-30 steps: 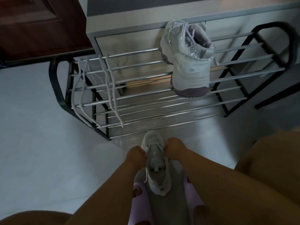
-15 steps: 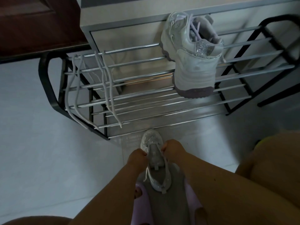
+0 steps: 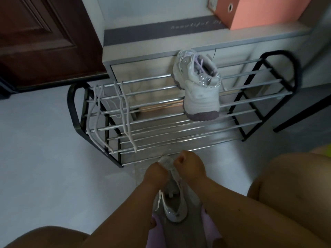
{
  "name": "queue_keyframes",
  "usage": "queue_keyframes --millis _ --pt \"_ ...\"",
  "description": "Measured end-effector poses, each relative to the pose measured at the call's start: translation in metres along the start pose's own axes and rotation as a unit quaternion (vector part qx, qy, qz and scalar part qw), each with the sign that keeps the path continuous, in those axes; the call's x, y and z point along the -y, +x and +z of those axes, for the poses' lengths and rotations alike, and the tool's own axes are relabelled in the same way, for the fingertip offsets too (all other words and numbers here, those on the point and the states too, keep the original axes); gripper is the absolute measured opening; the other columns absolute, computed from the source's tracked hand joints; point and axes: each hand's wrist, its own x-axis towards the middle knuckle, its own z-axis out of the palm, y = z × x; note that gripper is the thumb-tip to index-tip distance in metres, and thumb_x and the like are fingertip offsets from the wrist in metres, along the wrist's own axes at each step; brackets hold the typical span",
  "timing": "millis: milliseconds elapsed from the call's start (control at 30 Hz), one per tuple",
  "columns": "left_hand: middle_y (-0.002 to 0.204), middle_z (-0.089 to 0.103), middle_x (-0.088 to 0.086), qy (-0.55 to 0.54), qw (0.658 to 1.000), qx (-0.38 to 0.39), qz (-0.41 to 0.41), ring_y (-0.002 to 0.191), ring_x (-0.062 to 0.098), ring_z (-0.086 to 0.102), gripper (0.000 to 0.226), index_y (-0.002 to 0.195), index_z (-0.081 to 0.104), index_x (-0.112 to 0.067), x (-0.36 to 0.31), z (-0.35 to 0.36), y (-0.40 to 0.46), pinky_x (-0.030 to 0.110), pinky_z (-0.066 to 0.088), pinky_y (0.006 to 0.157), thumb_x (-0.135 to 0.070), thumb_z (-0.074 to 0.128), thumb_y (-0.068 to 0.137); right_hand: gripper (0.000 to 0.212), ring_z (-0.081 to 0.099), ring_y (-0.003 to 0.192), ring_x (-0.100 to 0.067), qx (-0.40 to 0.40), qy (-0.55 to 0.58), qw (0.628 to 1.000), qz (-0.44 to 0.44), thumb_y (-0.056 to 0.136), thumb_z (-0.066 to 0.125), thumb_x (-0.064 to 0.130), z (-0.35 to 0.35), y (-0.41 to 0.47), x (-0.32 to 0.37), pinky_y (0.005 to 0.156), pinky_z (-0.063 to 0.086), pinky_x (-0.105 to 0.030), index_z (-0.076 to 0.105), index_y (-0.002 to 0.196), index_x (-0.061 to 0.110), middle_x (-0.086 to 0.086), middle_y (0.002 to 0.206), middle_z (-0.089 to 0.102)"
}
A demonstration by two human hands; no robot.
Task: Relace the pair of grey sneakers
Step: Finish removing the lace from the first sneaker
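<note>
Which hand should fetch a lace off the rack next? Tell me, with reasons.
Left, probably. The laces hang over the rack's left end, nearer the left hand. The right hand could hold the sneaker meanwhile. Both hands are at its toe.

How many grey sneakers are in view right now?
2. One sneaker on the rack rests on the upper bars; the other sneaker on the floor lies between both hands. No others show.
</note>
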Motion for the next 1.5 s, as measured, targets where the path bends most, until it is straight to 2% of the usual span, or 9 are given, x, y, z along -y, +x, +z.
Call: queue_keyframes --millis 267,533,667,733,900,1033,1133,1300,1500 --pt "0.094 0.068 0.027 -0.063 0.985 -0.052 0.151 0.092 0.038 0.064 0.023 0.088 0.067 0.005 -0.070 -0.034 -0.045 0.040 0.052 0.078 -0.008 0.048 0.090 0.021 0.050 0.061 -0.015 -0.156 0.154 0.975 -0.032 0.079 0.062 0.018 -0.060 -0.014 0.050 0.053 0.035 -0.025 0.051 0.061 0.017 0.001 0.063 0.054" --pt "0.085 0.068 0.020 -0.171 0.962 -0.112 0.181 0.084 0.037 0.067 0.015 0.071 0.059 -0.016 -0.122 -0.091 -0.062 0.050 0.056 0.081 -0.012 0.054 0.085 0.018 0.051 0.058 -0.018 -0.303 0.247 0.915 -0.099 0.073 0.059 0.025 -0.142 -0.005 0.093 0.058 0.043 -0.032 0.042 0.067 0.024 0.005 0.060 0.051" --pt "0.050 0.061 0.001 -0.265 0.941 -0.095 0.188 0.052 0.021 0.059 0.032 0.063 0.054 -0.017 -0.143 -0.110 -0.062 0.027 0.051 0.054 -0.003 0.049 0.092 0.028 0.058 0.074 -0.025 -0.284 0.138 0.942 -0.116 0.074 0.060 0.031 -0.182 0.017 0.110 0.064 0.048 -0.034 0.043 0.096 0.027 -0.001 0.086 0.060" --pt "0.052 0.058 0.002 -0.297 0.935 -0.086 0.177 0.041 0.010 0.054 0.029 0.068 0.051 -0.015 -0.151 -0.116 -0.064 0.017 0.043 0.043 -0.003 0.047 0.094 0.033 0.057 0.087 -0.031 -0.230 0.012 0.968 -0.102 0.077 0.060 0.035 -0.196 0.028 0.113 0.071 0.045 -0.033 0.050 0.106 0.024 -0.009 0.102 0.057" --pt "0.069 0.060 0.007 -0.307 0.932 -0.093 0.165 0.059 0.017 0.057 0.009 0.088 0.052 -0.013 -0.156 -0.124 -0.066 0.028 0.047 0.055 -0.010 0.048 0.096 0.027 0.054 0.079 -0.028 -0.082 -0.072 0.989 -0.101 0.082 0.065 0.034 -0.217 0.038 0.120 0.064 0.031 -0.025 0.053 0.066 0.015 -0.009 0.079 0.055" --pt "0.069 0.060 0.009 -0.300 0.932 -0.104 0.174 0.058 0.019 0.058 0.018 0.078 0.051 -0.014 -0.160 -0.134 -0.075 0.030 0.051 0.060 -0.009 0.047 0.095 0.018 0.050 0.075 -0.026 -0.126 -0.029 0.984 -0.125 0.082 0.067 0.026 -0.221 0.028 0.117 0.062 0.029 -0.024 0.062 0.083 0.009 -0.013 0.083 0.058" --pt "0.065 0.059 0.008 -0.306 0.926 -0.114 0.188 0.055 0.019 0.057 0.026 0.070 0.050 -0.015 -0.168 -0.144 -0.086 0.027 0.052 0.056 -0.006 0.046 0.095 0.019 0.047 0.074 -0.024 -0.156 -0.028 0.977 -0.144 0.083 0.066 0.025 -0.220 0.012 0.114 0.062 0.027 -0.024 0.050 0.076 0.016 -0.012 0.085 0.054" --pt "0.069 0.065 0.011 -0.250 0.929 -0.162 0.221 0.064 0.027 0.065 0.023 0.069 0.053 -0.014 -0.182 -0.156 -0.104 0.046 0.059 0.072 -0.011 0.050 0.091 0.016 0.052 0.081 -0.029 -0.216 -0.030 0.958 -0.185 0.084 0.063 0.024 -0.219 -0.021 0.112 0.064 0.029 -0.027 0.050 0.081 0.016 -0.012 0.094 0.053" --pt "0.075 0.071 0.015 -0.157 0.932 -0.216 0.243 0.076 0.032 0.069 0.028 0.070 0.062 -0.011 -0.187 -0.161 -0.124 0.048 0.057 0.076 -0.034 0.057 0.085 0.013 0.052 0.075 -0.030 -0.271 -0.029 0.931 -0.241 0.085 0.061 0.016 -0.209 -0.058 0.111 0.061 0.029 -0.027 0.056 0.085 0.004 -0.013 0.091 0.051"
